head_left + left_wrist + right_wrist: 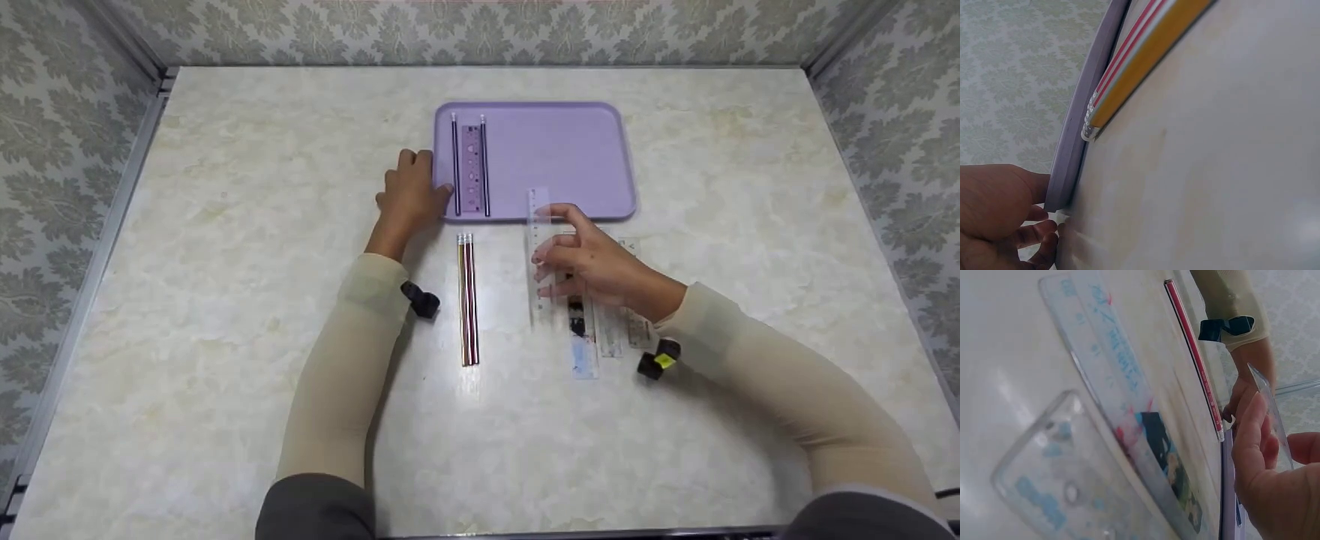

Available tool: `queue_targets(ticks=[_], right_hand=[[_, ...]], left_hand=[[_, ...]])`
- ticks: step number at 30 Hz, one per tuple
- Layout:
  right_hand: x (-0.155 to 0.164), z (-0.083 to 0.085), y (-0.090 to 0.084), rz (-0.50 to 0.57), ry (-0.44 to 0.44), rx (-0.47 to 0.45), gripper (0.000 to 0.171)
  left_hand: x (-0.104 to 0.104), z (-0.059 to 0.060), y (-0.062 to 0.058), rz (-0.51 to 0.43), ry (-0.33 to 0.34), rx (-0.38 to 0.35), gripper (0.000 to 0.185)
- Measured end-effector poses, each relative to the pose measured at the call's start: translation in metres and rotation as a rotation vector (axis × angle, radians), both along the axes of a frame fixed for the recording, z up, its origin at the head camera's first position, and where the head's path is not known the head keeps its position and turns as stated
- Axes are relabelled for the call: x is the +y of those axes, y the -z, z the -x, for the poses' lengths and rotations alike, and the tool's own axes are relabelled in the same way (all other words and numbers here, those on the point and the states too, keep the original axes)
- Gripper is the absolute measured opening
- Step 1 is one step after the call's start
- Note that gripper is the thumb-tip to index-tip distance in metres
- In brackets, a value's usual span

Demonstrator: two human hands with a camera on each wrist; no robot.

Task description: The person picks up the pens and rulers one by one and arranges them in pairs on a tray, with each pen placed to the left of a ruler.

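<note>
The left hand (411,187) pinches the tray (555,157) at eight o'clock; the right hand (600,259) pinches a clear ruler (536,234) I'd keep level crossing six o'clock.

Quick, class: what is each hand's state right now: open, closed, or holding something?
Left hand: holding the purple tray by its left rim.
Right hand: holding a transparent ruler.

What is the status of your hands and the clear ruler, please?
Left hand on purple tray. Right hand pinching clear ruler, raised. Tabletop pencils apparently not in the way.
</note>
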State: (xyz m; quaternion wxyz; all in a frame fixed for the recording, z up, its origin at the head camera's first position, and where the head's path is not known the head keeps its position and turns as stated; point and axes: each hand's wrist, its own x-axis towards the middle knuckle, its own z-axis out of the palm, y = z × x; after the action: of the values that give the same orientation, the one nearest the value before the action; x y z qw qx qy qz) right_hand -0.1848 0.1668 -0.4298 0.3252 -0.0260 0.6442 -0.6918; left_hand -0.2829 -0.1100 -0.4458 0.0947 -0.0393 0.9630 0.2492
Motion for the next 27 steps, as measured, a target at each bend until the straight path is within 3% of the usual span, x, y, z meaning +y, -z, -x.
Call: queue_targets(ticks=[10, 27], right_hand=[[-0.007, 0.015, -0.005, 0.025, 0.053, -0.01, 0.06], [-0.022, 0.056, -0.014, 0.066, 0.134, 0.001, 0.058]], left_hand=[[0.0, 0.002, 0.0, 0.005, -0.004, -0.02, 0.066], [0.0, 0.002, 0.0, 0.018, -0.003, -0.02, 0.067]])
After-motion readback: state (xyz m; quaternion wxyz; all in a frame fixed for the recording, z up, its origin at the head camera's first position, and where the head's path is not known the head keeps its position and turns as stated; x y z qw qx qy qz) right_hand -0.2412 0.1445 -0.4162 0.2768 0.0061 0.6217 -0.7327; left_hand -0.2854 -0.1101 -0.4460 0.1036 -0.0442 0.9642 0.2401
